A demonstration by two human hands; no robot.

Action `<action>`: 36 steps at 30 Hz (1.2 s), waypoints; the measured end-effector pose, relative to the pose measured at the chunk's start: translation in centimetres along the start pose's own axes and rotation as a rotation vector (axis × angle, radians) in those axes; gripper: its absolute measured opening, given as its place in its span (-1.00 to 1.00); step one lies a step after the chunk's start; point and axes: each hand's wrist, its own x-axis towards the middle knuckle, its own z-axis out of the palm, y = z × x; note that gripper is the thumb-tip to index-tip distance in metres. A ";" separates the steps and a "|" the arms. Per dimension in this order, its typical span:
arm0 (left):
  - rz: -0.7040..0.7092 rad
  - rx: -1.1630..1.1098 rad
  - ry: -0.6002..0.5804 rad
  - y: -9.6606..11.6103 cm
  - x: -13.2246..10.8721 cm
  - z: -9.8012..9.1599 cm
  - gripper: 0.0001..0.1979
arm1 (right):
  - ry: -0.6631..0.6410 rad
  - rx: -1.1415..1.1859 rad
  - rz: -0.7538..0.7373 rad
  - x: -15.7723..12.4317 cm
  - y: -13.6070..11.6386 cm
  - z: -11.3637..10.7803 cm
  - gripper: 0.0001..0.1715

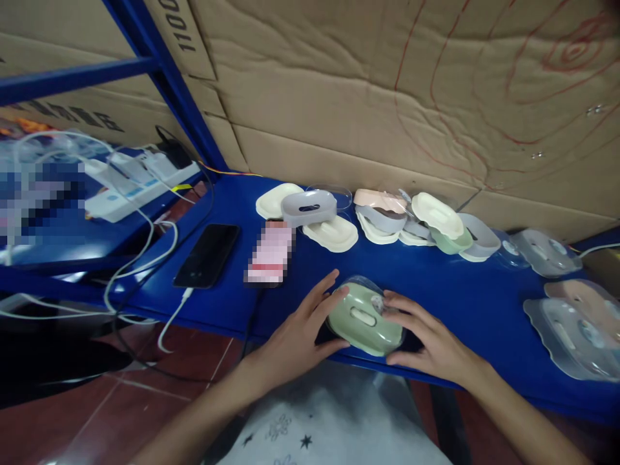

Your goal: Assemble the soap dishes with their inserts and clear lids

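A light green soap dish (pixel 361 330) with a slot in its middle and a clear plastic cover lies near the front edge of the blue table. My left hand (pixel 305 326) grips its left side, thumb at the near edge and fingertips at the far left. On the other side, my right hand (pixel 431 336) holds the dish with fingertips near a round sticker (pixel 378 303) and the thumb low at the right edge. The underside of the dish is hidden.
Cream, grey and pink soap dish parts (pixel 380 216) line the back by a cardboard wall (pixel 310 84). Covered dishes (pixel 571 329) sit at right. A black phone (pixel 207 255), a lit phone (pixel 270 253), cables and a power strip (pixel 140 194) are left.
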 end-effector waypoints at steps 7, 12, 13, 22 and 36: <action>0.052 0.022 -0.056 -0.2 0.0 -0.1 -0.19 | -0.111 -0.056 -0.140 0.6 -1.4 0.1 -0.26; 0.035 0.008 -0.050 -0.4 -0.2 0.2 -0.42 | -0.106 -0.235 -0.288 0.3 -1.4 0.7 -0.31; 0.038 0.009 -0.054 -0.4 -0.2 0.2 -0.46 | -0.097 -0.261 -0.306 0.3 -1.3 0.9 -0.35; 0.044 0.047 -0.076 0.0 0.3 -0.1 -0.45 | -0.040 -0.245 -0.160 0.8 -0.7 1.1 -0.29; -0.016 0.124 -0.139 0.3 0.1 -0.3 -0.34 | 0.056 -0.526 0.157 -3.3 -0.8 -1.2 -0.31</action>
